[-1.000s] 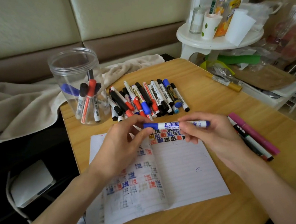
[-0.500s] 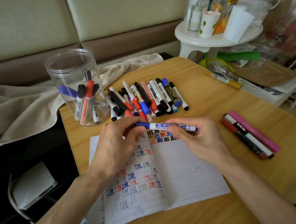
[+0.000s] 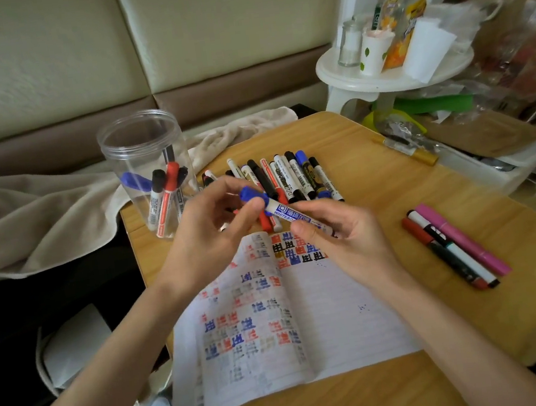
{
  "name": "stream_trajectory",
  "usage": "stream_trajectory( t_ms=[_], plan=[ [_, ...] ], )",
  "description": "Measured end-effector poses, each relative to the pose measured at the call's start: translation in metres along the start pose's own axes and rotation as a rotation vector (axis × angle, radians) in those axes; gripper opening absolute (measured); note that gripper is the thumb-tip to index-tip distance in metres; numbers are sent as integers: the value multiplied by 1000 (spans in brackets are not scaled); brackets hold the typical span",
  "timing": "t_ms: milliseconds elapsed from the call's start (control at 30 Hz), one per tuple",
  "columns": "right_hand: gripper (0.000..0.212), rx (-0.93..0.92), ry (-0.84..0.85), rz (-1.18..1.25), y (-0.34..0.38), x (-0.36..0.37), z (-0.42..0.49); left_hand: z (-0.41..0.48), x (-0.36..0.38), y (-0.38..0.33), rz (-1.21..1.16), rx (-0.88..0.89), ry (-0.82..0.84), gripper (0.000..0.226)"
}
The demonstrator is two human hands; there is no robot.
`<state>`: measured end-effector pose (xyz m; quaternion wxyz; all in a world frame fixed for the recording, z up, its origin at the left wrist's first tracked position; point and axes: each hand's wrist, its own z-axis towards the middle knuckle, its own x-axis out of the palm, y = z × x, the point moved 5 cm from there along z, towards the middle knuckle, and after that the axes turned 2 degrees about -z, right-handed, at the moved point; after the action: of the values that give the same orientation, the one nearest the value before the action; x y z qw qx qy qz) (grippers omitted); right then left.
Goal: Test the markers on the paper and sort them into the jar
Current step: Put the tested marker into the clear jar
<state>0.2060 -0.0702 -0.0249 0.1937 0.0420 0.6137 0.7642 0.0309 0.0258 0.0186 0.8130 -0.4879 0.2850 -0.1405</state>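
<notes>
Now left hand (image 3: pixel 209 234) and right hand (image 3: pixel 346 240) pinch a blue marker (image 3: pixel 282 212), screening loose markers (image 3: pixel 297 175) beside jar (image 3: pixel 136 145).

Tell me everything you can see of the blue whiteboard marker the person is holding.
The blue whiteboard marker has a white, plastic-looking barrel with blue print reading WHITEBOARD and a blue cap, which looks seated on its upper-left end. It is held in the air, slanting from upper left down to lower right, over the top edge of the open notebook and in front of the marker pile. The left hand pinches the cap end; the right hand grips the other end, hiding it.
</notes>
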Motion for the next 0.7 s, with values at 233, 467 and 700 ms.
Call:
stream_trajectory(
  t_ms=[233, 467, 700],
  plan=[
    [53, 1, -7, -25, 2, 12, 12, 26, -46, -50, -114, 170, -265, 21],
    [50, 26, 1, -60, 0, 15, 11, 28, -133, -77, 102, 373, -635, 31],
    [42, 73, 0, -43, -10, 18, 9, 31, -139, -48, 263, 305, -637, 30]
  ],
)
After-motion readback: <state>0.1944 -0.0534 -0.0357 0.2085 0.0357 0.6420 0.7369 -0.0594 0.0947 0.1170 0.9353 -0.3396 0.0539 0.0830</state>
